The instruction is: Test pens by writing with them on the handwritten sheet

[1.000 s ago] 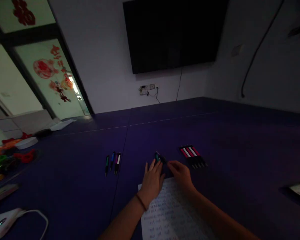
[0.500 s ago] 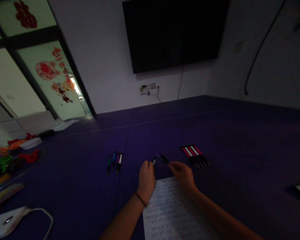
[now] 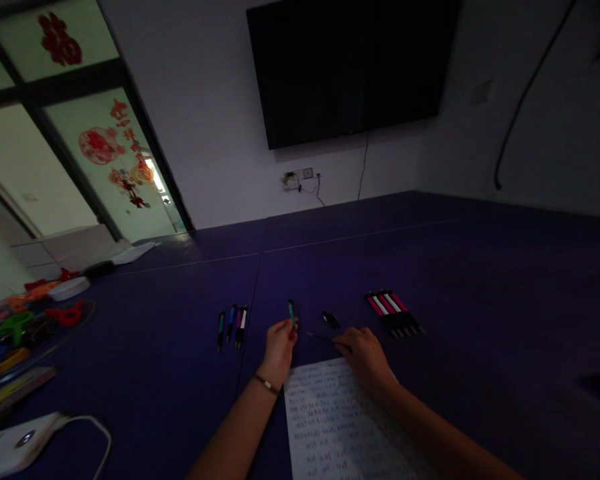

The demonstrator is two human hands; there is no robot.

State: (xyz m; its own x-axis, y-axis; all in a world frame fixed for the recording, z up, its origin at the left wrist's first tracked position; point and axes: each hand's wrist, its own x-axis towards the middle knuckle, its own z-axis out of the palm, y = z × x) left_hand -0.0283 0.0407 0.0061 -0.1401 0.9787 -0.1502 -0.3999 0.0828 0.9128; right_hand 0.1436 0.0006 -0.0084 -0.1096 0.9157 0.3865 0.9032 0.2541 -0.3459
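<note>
The one view looks from the person's head, forward and down across the table (image 3: 300,273), with the left hand (image 3: 279,348) and right hand (image 3: 366,355) near, the television (image 3: 355,67) and wall (image 3: 195,133) farther off.

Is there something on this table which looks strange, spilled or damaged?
No spill or damage shows. The small dark pieces just beyond the right hand stand out: they lie loose and look shorter than the neatly aligned pens. It is too dim to tell what they are.
</note>
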